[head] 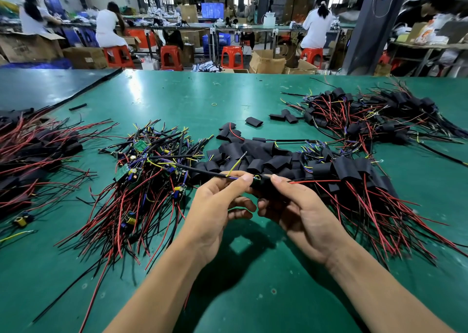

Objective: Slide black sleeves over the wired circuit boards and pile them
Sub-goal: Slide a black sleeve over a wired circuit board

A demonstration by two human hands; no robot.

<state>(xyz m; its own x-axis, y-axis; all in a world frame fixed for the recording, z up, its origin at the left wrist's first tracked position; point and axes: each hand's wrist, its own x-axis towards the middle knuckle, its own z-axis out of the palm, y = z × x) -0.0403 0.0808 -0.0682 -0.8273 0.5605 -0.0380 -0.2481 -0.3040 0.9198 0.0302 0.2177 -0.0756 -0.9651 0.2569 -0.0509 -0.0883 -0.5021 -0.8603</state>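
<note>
On the green table [177, 92], left to right: far-left pile [38, 155] of sleeved boards with red leads, a loose yellow coil [21, 220] at its near edge, one black tube [78, 106] lying alone behind it. Next, the bare-board pile [141, 170] — green PCBs, capacitors, red and black leads fanned toward you, some reaching your left forearm. Centre: heap of empty sleeves [253, 152], directly behind your hands. Further back, a yellow rubber band [214, 103], one single sleeve [254, 121] and a small cluster [283, 116] of them. Right: sleeved pile [354, 175] just beside your right hand, its red leads sweeping past your right forearm; a further pile [379, 114] at the back right.

Counts: four wired piles, one heap of empty sleeves, one unit in hand, two hands on it.

Your left hand [215, 213] pinches the wire bundle [235, 177] between thumb and forefinger, right at the sleeve's left mouth; other fingers curled underneath. The black sleeve [263, 184] sits between your two thumbs, held above the table. Board inside is mostly hidden — only a bit of colour shows at the mouth. Your right hand [301, 211] grips the sleeve's right end, thumb on top, fingers curled below. One red lead [316, 181] exits right past that thumb; a black cable [200, 171] and a yellow-green wire [236, 164] exit left.
</note>
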